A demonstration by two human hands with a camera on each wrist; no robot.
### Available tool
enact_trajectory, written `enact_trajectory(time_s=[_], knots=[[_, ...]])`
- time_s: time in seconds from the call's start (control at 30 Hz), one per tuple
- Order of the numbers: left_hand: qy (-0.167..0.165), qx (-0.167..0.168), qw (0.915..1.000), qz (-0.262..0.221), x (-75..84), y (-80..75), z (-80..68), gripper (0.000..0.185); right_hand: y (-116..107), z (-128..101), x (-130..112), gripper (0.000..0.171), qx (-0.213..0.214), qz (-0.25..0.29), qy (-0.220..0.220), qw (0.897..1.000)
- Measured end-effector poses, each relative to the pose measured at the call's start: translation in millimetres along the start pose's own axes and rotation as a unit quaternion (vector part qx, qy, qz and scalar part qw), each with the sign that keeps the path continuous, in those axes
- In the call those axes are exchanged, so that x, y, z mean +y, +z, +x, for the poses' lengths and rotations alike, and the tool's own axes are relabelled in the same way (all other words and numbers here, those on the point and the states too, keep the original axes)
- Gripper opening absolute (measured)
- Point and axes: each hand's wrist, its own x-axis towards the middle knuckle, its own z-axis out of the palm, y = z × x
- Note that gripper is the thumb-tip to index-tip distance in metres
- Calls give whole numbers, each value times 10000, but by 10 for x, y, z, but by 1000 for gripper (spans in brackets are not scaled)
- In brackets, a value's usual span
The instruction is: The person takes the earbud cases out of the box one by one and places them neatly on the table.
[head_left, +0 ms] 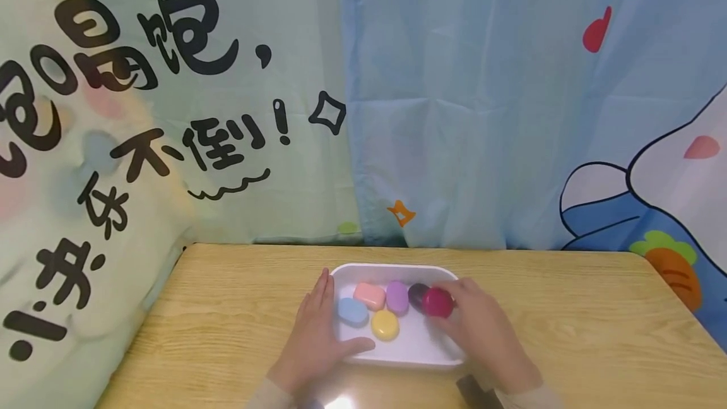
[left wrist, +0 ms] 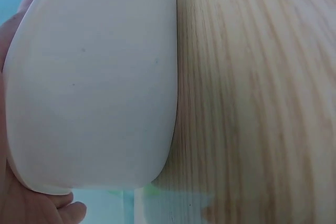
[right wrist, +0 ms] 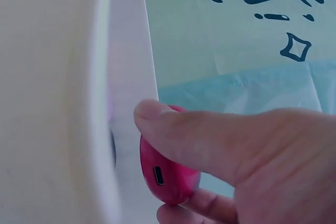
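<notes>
with my right hand (head_left: 479, 320) i pinch the crimson rounded case (head_left: 438, 302) between thumb and fingers, holding it over the right part of the white tray (head_left: 420, 349); the small dark slot (right wrist: 159, 176) in its end shows in the right wrist view. my left hand (head_left: 315, 333) rests against the tray's left end, fingers straight along the outside, thumb stretched over the near edge.

5 other rounded pieces are in the tray: the blue one (head_left: 353, 312) nearest my left hand, the pink one (head_left: 370, 296), the purple one (head_left: 397, 297), the yellow one (head_left: 385, 325) in front, and the dark one (head_left: 418, 296) just beside my case; i cannot tell whether those 2 touch.

the tray sits on a wood-grain table (head_left: 199, 333), with printed cloth (head_left: 454, 112) hanging behind.
</notes>
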Motion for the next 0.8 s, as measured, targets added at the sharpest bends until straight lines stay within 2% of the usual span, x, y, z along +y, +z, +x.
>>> enact_trajectory(time_s=[0.17,0.4,0.57,0.8], knots=[[-34,-51,10000,78,25,-17,-20,129,-33,-10,60,60,136,121,143,9997],[54,9,9999,-91,75,-63,-29,126,-139,-12,136,62,429,246,330,9982],[17,-56,9999,-84,63,-59,-26,126,-174,1,187,63,403,421,577,9966],[-49,-109,9999,18,37,-47,-16,126,-206,5,260,64,650,485,676,9944]])
